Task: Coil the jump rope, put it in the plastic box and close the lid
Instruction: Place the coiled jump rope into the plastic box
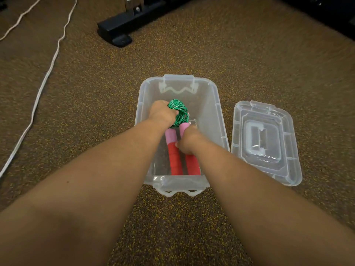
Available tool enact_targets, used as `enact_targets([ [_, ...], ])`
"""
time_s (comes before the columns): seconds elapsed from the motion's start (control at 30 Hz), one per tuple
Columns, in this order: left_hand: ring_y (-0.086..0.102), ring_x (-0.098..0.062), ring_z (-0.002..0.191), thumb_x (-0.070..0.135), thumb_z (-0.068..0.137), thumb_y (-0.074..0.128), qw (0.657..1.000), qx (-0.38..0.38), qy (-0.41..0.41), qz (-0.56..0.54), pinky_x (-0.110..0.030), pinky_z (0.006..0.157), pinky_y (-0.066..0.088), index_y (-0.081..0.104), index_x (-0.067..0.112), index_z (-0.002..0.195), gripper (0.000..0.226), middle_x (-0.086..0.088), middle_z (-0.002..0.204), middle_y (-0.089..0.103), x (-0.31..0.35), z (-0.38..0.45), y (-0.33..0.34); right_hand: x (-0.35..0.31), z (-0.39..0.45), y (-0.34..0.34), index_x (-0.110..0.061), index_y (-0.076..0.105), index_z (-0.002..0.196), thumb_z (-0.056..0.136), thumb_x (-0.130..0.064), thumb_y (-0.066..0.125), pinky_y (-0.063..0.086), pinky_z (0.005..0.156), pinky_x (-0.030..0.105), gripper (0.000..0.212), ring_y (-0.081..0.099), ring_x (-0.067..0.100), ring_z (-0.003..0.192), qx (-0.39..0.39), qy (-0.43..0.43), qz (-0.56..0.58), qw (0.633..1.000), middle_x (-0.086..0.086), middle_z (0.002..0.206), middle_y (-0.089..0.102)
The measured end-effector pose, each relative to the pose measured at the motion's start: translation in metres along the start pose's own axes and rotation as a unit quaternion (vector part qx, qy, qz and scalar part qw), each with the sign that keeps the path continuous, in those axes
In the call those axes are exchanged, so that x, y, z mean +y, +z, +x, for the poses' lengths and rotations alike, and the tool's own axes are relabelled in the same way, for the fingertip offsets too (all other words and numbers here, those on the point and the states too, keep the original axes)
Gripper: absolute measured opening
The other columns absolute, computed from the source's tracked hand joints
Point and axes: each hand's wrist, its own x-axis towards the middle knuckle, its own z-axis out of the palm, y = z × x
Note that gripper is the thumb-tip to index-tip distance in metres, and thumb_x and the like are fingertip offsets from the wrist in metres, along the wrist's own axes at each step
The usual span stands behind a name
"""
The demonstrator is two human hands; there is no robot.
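The green coiled jump rope (178, 112) sits inside the clear plastic box (215, 104), left hand (163, 113) gripping its coil, right hand (189, 141) gripping a handle. Lid (267, 141) waits at 3 o'clock; closing is left.

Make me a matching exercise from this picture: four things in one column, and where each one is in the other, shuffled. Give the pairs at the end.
Things
1. rope
2. lid
3. cord
4. handles

Places
A. on the carpet to the right of the box
B. side by side at the near end of the box, under the right hand
C. across the carpet far to the left
D. bunched in the box, gripped by the left hand

Pairs: 1-D, 2-A, 3-C, 4-B
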Motion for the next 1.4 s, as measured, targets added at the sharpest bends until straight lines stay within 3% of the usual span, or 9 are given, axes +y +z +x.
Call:
enact_targets([
  [0.2,0.066,-0.032,0.102,0.014,0.083,0.070,1.000,-0.011,-0.023,-0.009,-0.041,0.088,0.054,0.066,0.000,0.111,0.032,-0.019,0.111,0.069,-0.002,0.008,0.004,-0.001,0.005,0.005,-0.004,0.040,0.130,0.089,-0.018,0.061,0.045,0.089,0.038,0.048,0.050,0.033,0.123,0.003,-0.021,-0.078,0.997,0.016,0.135,0.041],
  [0.33,0.063,-0.033,0.105,0.026,0.081,0.073,0.997,-0.003,-0.037,0.068,-0.031,0.076,0.045,0.062,-0.006,0.113,0.046,-0.020,0.115,0.066,-0.002,0.007,0.004,0.006,0.004,0.005,-0.001,0.044,0.127,0.090,-0.013,0.053,0.038,0.075,0.034,0.040,0.054,0.035,0.113,0.054,-0.014,-0.024,0.998,0.017,0.125,0.052],
  [0.53,0.064,-0.032,0.100,0.023,0.080,0.074,0.988,0.030,0.012,0.151,-0.031,0.067,0.041,0.065,-0.004,0.104,0.037,-0.020,0.108,0.068,-0.001,-0.003,0.002,0.004,-0.004,0.004,-0.001,0.022,0.141,0.092,-0.023,0.054,0.036,0.101,0.042,0.062,0.037,0.037,0.132,0.123,-0.102,-0.023,0.987,0.020,0.146,0.030],
  [0.63,0.062,-0.035,0.104,0.019,0.084,0.069,0.981,0.034,0.059,0.179,-0.035,0.079,0.046,0.066,-0.001,0.108,0.031,-0.021,0.109,0.067,-0.001,-0.005,0.000,0.004,-0.001,0.013,-0.006,0.003,0.150,0.094,-0.029,0.050,0.021,0.114,0.043,0.076,0.011,0.036,0.144,0.076,-0.139,-0.085,0.984,0.014,0.159,0.003],
  [0.77,0.061,-0.036,0.102,0.014,0.089,0.060,0.969,-0.001,0.101,0.223,-0.036,0.083,0.048,0.068,0.005,0.108,0.023,-0.019,0.107,0.068,-0.003,-0.005,0.002,0.005,0.009,0.021,-0.005,0.000,0.151,0.095,-0.033,0.042,0.013,0.119,0.046,0.075,0.000,0.033,0.147,0.023,-0.117,-0.159,0.980,0.012,0.161,0.000],
  [0.87,0.063,-0.032,0.099,0.013,0.086,0.063,0.967,-0.033,0.109,0.230,-0.033,0.082,0.049,0.070,0.008,0.106,0.023,-0.017,0.103,0.071,-0.004,-0.007,0.004,0.003,0.000,0.011,0.000,0.019,0.147,0.094,-0.039,0.045,0.021,0.117,0.043,0.071,0.016,0.034,0.145,0.023,-0.114,-0.155,0.981,0.018,0.156,0.020],
  [1.07,0.063,-0.029,0.101,0.015,0.083,0.065,0.961,-0.065,0.107,0.247,-0.029,0.079,0.049,0.071,0.006,0.106,0.025,-0.015,0.104,0.070,0.004,-0.022,-0.007,-0.006,-0.043,-0.046,-0.007,0.061,0.116,0.089,-0.007,0.048,0.045,0.076,0.030,0.030,0.060,0.032,0.109,0.055,-0.215,-0.266,0.938,0.013,0.117,0.063],
  [1.27,0.058,-0.021,0.116,0.015,0.089,0.063,0.987,-0.032,0.094,0.123,-0.023,0.092,0.042,0.061,0.011,0.126,0.038,-0.008,0.126,0.064,0.019,-0.042,-0.019,0.039,-0.090,-0.112,-0.017,0.068,0.116,0.094,-0.012,0.051,0.041,0.092,0.027,0.028,0.062,0.022,0.105,0.215,-0.379,-0.083,0.896,0.006,0.114,0.070],
  [1.4,0.057,-0.019,0.119,0.019,0.093,0.056,0.978,-0.017,0.168,0.119,-0.021,0.096,0.038,0.057,0.013,0.130,0.037,-0.008,0.130,0.062,0.039,-0.064,-0.025,0.111,-0.102,-0.130,-0.017,0.065,0.118,0.096,-0.014,0.051,0.034,0.092,0.016,0.026,0.058,0.016,0.111,0.269,-0.356,-0.054,0.894,0.000,0.115,0.067],
])
